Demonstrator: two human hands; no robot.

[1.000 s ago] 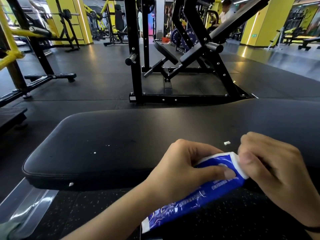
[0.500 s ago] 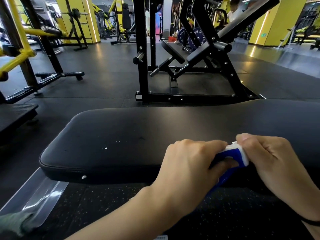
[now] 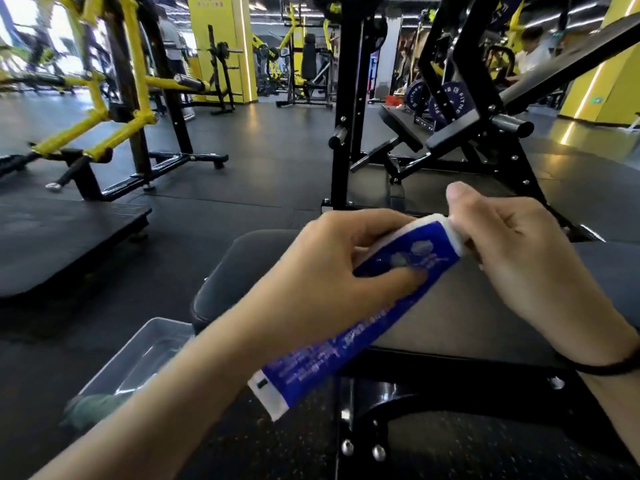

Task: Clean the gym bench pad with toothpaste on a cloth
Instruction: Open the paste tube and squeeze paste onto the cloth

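Over a black gym bench pad (image 3: 485, 306), on a dark rubber floor (image 3: 259, 174) among black and yellow weight machines (image 3: 114, 109), with yellow pillars (image 3: 221, 46) behind and a seated person (image 3: 530, 53) far off at right. Nearer, a black steel rack (image 3: 349, 109) standing just beyond the pad; beside the pad's left end, low on the floor, a clear plastic tray (image 3: 138, 355) with a greenish cloth (image 3: 93, 407) at its near corner, well apart from both hands. Held above the pad, a blue toothpaste tube (image 3: 381, 306), tilted, crimped end down toward the camera. Left hand (image 3: 322, 271) wrapped round the tube's upper body, thumb pressed on its face. Right hand (image 3: 512, 258) closed at the white cap end, fingers pinching it; cap itself hidden under them, so on or off cannot be told. Step in hand, by the look of it: working the cap, an early stage, with no paste visible on cloth or pad. Next move likely to call for fetching the cloth from the tray, a squeeze from the tube's lower half, then rubbing the pad. Picture blurred at the edges.
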